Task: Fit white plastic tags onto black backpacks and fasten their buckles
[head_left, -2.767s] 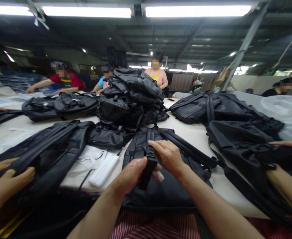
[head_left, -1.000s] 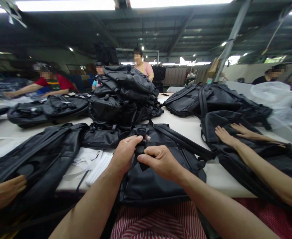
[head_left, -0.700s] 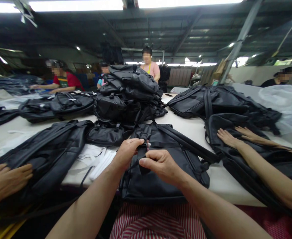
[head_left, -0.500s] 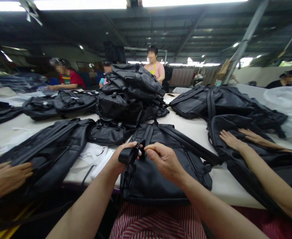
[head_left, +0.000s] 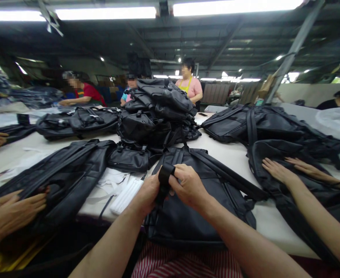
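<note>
Broadly, one long pale bench, heaped centre with finished black bags. Nearest edge: black backpack, laid flat, back panel up, so its webbing is reachable. Black strap, folded into a loop. Left hand and right hand, both closed, pinching that loop together.

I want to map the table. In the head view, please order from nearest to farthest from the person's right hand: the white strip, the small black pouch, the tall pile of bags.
From the right hand:
1. White strip, left, at the table edge.
2. Small black pouch, farther left and back.
3. Tall pile of bags, at the table's middle, behind.
</note>
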`<state>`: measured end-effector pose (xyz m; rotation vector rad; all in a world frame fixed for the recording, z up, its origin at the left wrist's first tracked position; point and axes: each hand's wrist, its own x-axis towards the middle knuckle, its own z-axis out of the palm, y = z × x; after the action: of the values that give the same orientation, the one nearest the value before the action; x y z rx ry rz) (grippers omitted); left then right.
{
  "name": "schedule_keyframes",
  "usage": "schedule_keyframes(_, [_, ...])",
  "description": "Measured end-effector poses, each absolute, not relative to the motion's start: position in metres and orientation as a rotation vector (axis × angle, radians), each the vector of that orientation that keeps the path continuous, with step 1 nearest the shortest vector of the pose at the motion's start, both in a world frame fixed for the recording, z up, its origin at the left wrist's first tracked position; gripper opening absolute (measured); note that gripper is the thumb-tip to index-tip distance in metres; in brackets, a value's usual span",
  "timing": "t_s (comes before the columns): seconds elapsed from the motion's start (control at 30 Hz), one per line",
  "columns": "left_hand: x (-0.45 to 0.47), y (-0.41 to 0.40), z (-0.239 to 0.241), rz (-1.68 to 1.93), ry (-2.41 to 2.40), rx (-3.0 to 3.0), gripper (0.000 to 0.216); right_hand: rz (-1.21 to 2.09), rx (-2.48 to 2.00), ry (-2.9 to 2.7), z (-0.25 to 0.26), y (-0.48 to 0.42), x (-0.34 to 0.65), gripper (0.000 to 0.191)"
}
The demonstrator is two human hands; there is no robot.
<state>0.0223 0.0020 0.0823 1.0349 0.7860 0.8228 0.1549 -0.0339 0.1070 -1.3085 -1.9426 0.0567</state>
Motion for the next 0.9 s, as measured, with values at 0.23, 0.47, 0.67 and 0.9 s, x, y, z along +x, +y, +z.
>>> schedule_keyframes(0.23, [0.026, 0.006, 0.074, 0.791, 0.618, 0.851, 0.018, -0.216, -1.293, -2.106, 0.109, -0.028, 0.153, 0.023])
schedule_keyframes(0.47, [0.021, 0.005, 0.083, 0.593, 0.747, 1.115, 0.044, -0.154, -1.383, -1.982, 0.111, -0.017, 0.157, 0.021])
schedule_keyframes(0.67, [0.016, 0.01, 0.079, 0.544, 0.824, 1.109, 0.044, -0.08, -1.496, -1.865, 0.108, -0.007, 0.165, 0.022])
schedule_keyframes(0.9, [0.005, 0.022, 0.067, 0.643, 0.703, 1.046, 0.037, 0.414, -1.041, -2.143, 0.103, -0.008, 0.177, 0.045])
